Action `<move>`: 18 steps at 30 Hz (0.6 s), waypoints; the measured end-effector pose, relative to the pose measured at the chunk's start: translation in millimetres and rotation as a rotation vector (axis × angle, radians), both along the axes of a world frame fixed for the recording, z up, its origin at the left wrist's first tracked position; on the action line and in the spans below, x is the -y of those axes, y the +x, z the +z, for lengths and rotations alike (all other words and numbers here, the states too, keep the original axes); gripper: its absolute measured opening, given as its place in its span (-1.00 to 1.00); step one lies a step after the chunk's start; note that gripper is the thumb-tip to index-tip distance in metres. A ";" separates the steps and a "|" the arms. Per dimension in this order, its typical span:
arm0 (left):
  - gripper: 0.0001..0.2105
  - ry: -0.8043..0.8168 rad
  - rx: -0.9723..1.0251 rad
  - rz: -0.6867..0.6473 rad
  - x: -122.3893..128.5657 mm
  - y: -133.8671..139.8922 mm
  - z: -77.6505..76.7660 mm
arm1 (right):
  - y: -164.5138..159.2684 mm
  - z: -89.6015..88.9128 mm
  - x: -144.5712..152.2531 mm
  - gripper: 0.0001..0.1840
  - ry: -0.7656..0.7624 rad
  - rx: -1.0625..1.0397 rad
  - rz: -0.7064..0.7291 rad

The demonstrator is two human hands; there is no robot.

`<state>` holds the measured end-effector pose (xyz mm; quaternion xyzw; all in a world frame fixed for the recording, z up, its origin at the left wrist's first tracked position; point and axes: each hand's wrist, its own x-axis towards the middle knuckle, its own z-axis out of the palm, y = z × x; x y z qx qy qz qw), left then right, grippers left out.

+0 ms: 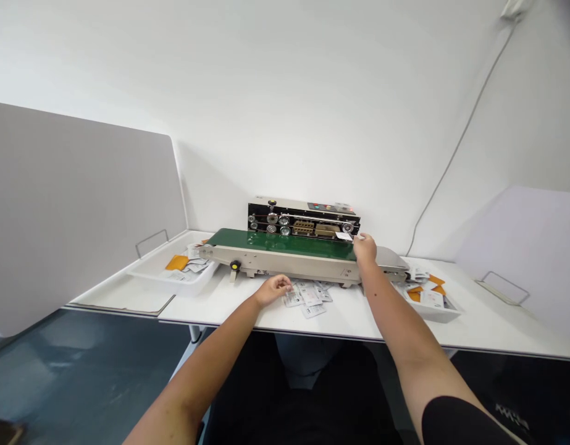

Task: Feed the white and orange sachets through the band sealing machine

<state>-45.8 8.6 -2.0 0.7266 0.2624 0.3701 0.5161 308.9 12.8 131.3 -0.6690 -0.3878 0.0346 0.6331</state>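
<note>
A band sealing machine (304, 217) with a green conveyor belt (285, 243) stands on the white table in front of me. My right hand (365, 247) is at the right end of its sealing head, fingers pinched at the edge of a small white sachet (344, 236) at the sealing slot. My left hand (273, 289) rests low over the table before the conveyor, fingers curled together. Just right of its fingertips lies a loose pile of printed white sachets (310, 295). Whether the left fingers hold one of them is hidden.
A white tray (185, 287) with white and orange packets stands left of the conveyor. Another tray (444, 314) with similar packets is at the right. Grey panels (81, 210) flank the table, and a cable (456, 148) runs down the wall.
</note>
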 end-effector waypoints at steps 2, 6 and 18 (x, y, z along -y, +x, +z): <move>-0.73 0.201 -0.089 0.124 -1.0 2.1 -0.1 | -24.8 -16.2 17.2 -0.66 0.102 0.215 -0.050; -0.77 0.460 -0.334 0.125 2.2 6.0 -1.1 | -99.4 -70.8 55.9 -0.72 0.124 0.655 0.366; -0.57 0.612 -0.687 0.296 1.0 15.4 -5.2 | -165.6 -142.2 82.7 -0.70 -0.325 0.910 0.558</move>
